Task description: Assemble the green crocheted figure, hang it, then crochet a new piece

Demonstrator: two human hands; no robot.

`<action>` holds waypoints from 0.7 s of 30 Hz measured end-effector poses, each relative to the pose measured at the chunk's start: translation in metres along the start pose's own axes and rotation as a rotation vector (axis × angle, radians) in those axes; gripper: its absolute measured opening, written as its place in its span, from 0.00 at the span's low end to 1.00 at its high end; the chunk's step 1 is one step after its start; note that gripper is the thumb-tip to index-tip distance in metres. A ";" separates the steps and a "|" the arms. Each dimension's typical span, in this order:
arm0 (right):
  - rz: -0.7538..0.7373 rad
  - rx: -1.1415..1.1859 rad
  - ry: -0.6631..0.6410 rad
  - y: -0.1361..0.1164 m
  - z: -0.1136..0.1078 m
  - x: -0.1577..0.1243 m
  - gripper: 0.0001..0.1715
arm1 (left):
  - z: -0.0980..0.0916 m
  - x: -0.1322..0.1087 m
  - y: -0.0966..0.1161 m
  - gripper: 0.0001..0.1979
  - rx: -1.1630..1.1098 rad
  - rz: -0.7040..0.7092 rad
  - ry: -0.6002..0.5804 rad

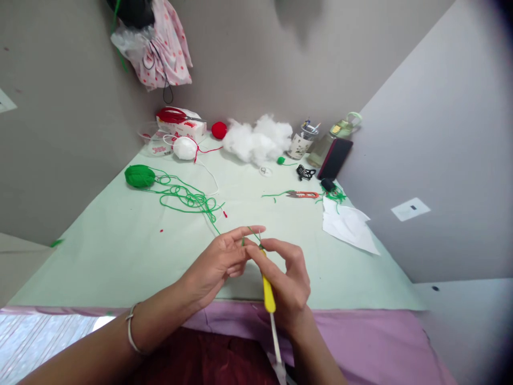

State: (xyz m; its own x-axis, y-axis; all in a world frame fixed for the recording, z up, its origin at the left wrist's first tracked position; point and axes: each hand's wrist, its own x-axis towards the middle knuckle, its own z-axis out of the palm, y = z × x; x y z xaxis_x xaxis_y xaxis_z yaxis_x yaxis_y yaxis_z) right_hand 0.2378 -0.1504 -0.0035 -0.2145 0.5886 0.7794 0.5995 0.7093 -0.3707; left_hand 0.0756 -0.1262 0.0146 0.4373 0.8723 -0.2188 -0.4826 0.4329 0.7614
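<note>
My right hand (289,280) is closed around a crochet hook with a yellow grip (268,297), its tip up at my fingertips. My left hand (224,259) pinches a strand of green yarn (208,211) right beside the hook tip, the index finger stretched out over it. The strand trails back across the pale green table (120,251) through a loose tangle to a green yarn ball (139,176) at the left.
Red-handled snips (303,194) and a white paper sheet (348,224) lie to the right. Along the back wall sit white stuffing (258,140), a red yarn ball (219,130), a white ball (185,148), a tissue box (182,124), a pen cup (301,141), a bottle and a dark phone (335,159).
</note>
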 end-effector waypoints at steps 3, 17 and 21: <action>0.273 0.248 0.115 -0.004 -0.003 0.007 0.17 | -0.001 0.000 0.002 0.19 -0.088 -0.053 -0.046; 0.228 0.245 0.079 -0.005 0.003 0.004 0.21 | 0.005 -0.002 -0.001 0.19 0.093 0.101 0.080; 0.153 0.164 0.110 -0.006 0.003 0.002 0.21 | 0.002 0.000 -0.001 0.19 -0.061 -0.013 0.014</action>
State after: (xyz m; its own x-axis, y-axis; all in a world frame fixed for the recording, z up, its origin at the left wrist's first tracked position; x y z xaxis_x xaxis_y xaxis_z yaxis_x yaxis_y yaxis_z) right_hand 0.2314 -0.1517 -0.0013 -0.0403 0.6551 0.7545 0.4835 0.6736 -0.5590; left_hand 0.0776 -0.1269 0.0155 0.4339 0.8691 -0.2374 -0.5223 0.4573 0.7198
